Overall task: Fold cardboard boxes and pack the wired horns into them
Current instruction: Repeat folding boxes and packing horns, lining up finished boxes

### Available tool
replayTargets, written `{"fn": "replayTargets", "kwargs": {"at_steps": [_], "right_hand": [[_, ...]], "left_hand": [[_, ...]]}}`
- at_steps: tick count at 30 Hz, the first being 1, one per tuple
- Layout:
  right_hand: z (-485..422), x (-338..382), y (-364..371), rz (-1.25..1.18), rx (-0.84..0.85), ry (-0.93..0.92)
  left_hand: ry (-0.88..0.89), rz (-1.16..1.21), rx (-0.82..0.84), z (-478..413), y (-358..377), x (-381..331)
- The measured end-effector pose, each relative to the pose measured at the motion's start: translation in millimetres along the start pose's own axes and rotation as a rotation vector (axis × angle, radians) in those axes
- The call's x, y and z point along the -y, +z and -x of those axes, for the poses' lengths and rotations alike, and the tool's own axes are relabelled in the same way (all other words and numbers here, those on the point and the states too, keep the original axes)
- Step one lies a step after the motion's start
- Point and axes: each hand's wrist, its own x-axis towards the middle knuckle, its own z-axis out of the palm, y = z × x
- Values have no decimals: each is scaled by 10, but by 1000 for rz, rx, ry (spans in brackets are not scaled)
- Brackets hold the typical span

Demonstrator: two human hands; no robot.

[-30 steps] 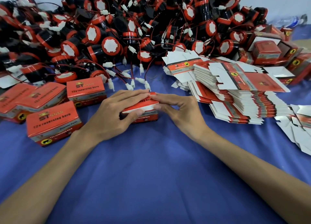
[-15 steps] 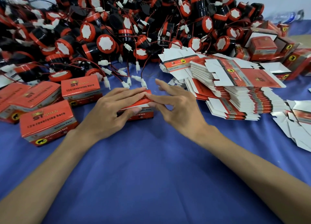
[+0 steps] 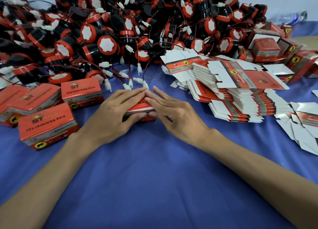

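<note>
A person's left hand (image 3: 111, 115) grips a small red cardboard box (image 3: 140, 106) on the blue tablecloth (image 3: 154, 180), its fingers (image 3: 130, 94) curved over the lid and its thumb (image 3: 137, 116) against the near face. The right hand (image 3: 175, 116) rests at the box's right end with fingers straight and spread. The box lies under both palms, mostly hidden. A heap of wired horns (image 3: 120, 31) rises at the far side. Flat box blanks (image 3: 240, 93) are stacked to the right and closed boxes (image 3: 46, 125) sit to the left.
</note>
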Motion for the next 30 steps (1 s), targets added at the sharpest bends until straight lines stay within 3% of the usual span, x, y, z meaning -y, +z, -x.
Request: {"fn": "replayTargets", "kwargs": {"at_steps": [4,11,13,17,22,26,30], "right_hand": [[-16,20,-78,-16,98,-39],[-67,128,-143,313,46,-152],[-40,162,-150,305,87,-92],[15,163,-154,250,320,73],[-92,68,-200,280,-74,110],[-103,-74,-292,435,-104,177],[-155,-284,-541,747,-33,497]], "left_hand": [[10,16,-87,8,-9,-10],[32,-138,-142,16,-28,-101],[12,-166,-136,15,-25,-124],[2,-248,-170,21,0,-120],[90,-368,-187,-12,10,-87],[221,-265,-112,-33,33,-119],[139,-136,-146,-49,15,-143]]}}
